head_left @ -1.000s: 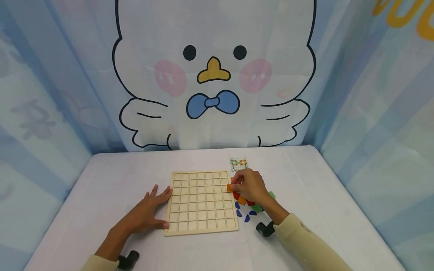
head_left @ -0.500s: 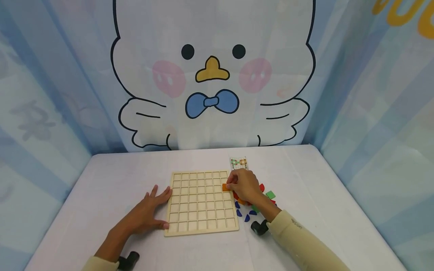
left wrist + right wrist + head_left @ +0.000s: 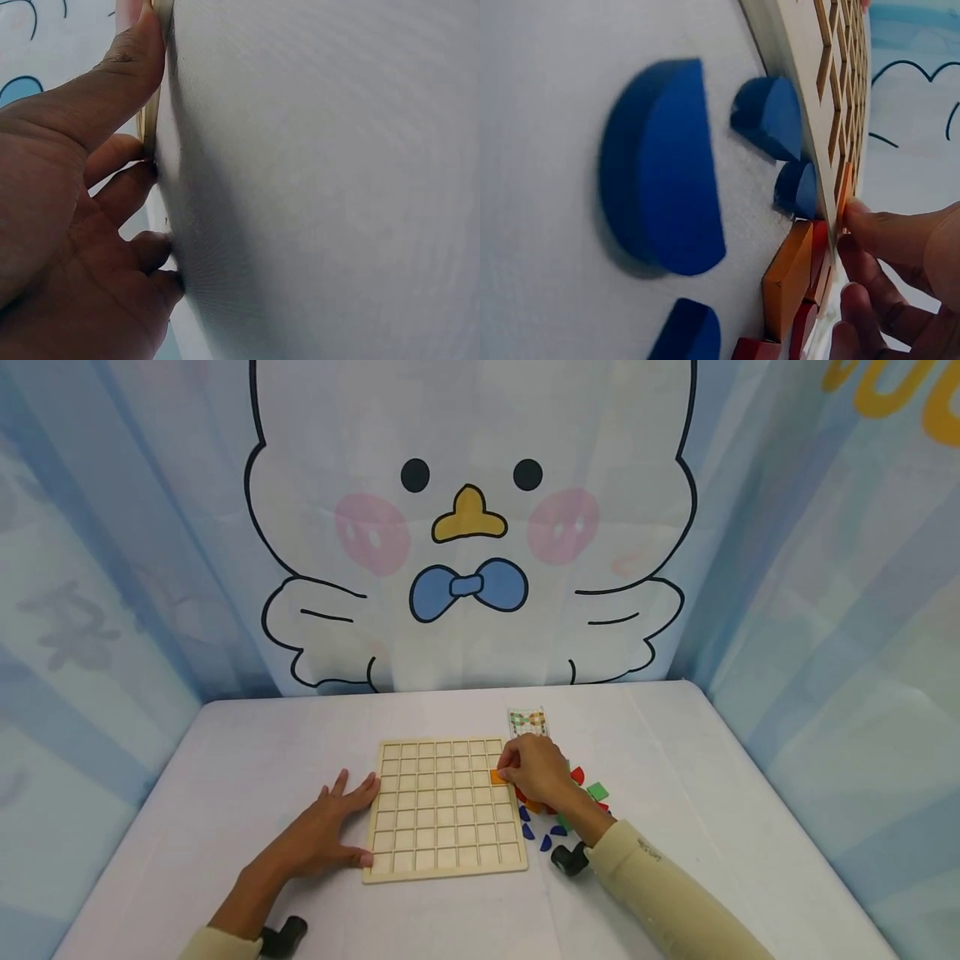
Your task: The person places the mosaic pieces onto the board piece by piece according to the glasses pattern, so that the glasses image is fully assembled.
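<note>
In the head view a pale wooden grid board (image 3: 445, 816) lies on the white table. My left hand (image 3: 322, 831) rests along its left edge, fingers spread and thumb at the lower corner; the left wrist view shows thumb and fingertips touching the board's edge (image 3: 150, 124). Thumb and fingers of my right hand (image 3: 542, 772) pinch an orange square tile (image 3: 497, 777) at the board's right side, over a cell in the rightmost column. From the right wrist view, that orange tile (image 3: 844, 193) appears edge-on against the grid. Whether it sits fully in the cell I cannot tell.
Beside the board's right edge lie loose pieces: blue half-round ones (image 3: 546, 842), green squares (image 3: 597, 791), a red rounded one (image 3: 577, 775) and an orange one (image 3: 786, 281). A small printed pattern card (image 3: 528, 722) lies behind my right hand. A patterned curtain (image 3: 480, 643) stands behind the table.
My right hand has moved left with the orange tile, from the board's right rim to over the rightmost column. My left hand has stayed in place.
</note>
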`<act>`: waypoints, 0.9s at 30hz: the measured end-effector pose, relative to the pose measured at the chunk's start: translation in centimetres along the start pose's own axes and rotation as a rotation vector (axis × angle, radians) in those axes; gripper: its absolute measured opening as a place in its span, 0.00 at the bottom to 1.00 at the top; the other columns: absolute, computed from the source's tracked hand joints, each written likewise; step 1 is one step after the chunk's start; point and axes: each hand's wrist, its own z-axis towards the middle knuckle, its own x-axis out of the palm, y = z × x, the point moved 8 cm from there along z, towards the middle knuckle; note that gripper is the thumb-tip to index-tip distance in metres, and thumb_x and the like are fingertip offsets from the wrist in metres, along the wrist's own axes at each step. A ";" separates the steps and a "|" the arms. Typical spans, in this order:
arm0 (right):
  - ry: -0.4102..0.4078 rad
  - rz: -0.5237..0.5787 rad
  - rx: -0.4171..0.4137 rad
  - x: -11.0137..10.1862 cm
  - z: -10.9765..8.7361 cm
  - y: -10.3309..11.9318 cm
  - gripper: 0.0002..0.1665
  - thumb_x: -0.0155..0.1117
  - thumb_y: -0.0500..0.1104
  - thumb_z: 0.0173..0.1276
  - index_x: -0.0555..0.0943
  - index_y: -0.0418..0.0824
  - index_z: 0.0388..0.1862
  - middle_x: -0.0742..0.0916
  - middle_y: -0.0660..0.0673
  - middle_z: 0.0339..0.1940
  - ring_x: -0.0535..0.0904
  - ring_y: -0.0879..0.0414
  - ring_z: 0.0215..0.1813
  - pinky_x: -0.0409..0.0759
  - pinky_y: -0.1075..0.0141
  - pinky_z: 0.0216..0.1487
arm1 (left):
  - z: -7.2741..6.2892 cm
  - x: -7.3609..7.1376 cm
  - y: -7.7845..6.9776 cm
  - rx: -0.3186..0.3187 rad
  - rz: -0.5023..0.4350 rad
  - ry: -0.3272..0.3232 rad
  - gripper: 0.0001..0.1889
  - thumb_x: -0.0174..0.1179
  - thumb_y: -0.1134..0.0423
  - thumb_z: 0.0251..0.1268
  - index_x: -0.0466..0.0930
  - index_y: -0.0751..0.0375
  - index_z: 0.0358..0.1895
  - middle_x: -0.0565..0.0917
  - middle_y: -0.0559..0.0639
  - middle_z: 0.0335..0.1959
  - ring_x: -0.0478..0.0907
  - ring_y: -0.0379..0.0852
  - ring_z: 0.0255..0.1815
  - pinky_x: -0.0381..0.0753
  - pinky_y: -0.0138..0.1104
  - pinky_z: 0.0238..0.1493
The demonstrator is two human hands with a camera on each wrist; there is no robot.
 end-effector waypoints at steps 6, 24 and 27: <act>-0.004 -0.001 0.011 -0.4 0.2 -0.5 0.04 0.79 0.43 0.67 0.91 0.51 0.34 0.89 0.54 0.32 0.80 0.58 0.35 0.78 0.66 0.37 | -0.1 0.1 0.1 -0.015 -0.009 0.007 0.63 0.85 0.46 0.43 0.58 0.57 0.85 0.58 0.56 0.87 0.40 0.74 0.88 0.45 0.68 0.84; 0.016 0.006 0.153 -2.3 0.0 -4.9 0.08 0.79 0.39 0.66 0.91 0.49 0.43 0.89 0.49 0.39 0.80 0.51 0.42 0.85 0.59 0.48 | -0.1 -0.2 -0.3 0.007 -0.004 0.006 0.62 0.84 0.45 0.44 0.59 0.59 0.84 0.59 0.58 0.86 0.41 0.75 0.87 0.45 0.69 0.84; 0.039 0.003 0.140 -1.9 -0.2 -4.9 0.09 0.79 0.39 0.66 0.91 0.50 0.43 0.88 0.50 0.38 0.79 0.52 0.43 0.85 0.58 0.52 | -0.2 -0.2 -0.4 0.018 -0.011 -0.001 0.62 0.84 0.45 0.44 0.60 0.60 0.84 0.59 0.58 0.86 0.42 0.76 0.87 0.45 0.69 0.84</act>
